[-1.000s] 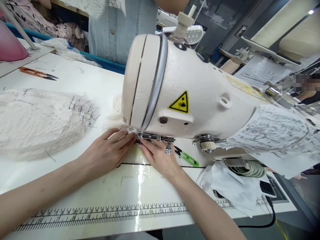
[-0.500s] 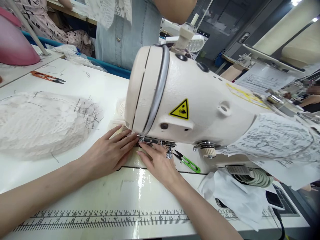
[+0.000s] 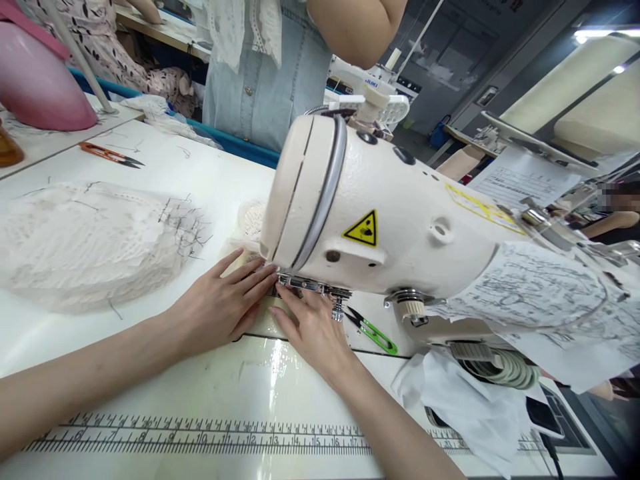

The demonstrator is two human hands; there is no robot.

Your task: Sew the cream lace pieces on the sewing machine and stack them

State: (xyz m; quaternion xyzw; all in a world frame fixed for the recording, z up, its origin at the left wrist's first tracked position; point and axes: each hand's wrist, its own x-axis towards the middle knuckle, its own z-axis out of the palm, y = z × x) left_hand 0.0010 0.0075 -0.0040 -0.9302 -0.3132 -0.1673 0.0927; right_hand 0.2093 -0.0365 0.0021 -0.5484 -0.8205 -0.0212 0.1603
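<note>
- Left hand (image 3: pixel 219 305) flat, fingers slightly spread, I'd guess steadying lace (image 3: pixel 251 219) partly under the sewing machine (image 3: pixel 400 207).
- Right hand (image 3: pixel 319 331): fingertips hidden, can't tell if pinching.
- Green snips (image 3: pixel 379 337) beside, likely for reach.

Tabletop (image 3: pixel 200 380) is bright w/ glare (edges stretched), bkgd (image 3: pixel 445 73) dim, lit tube (image 3: pixel 607 33) upper R.
</note>
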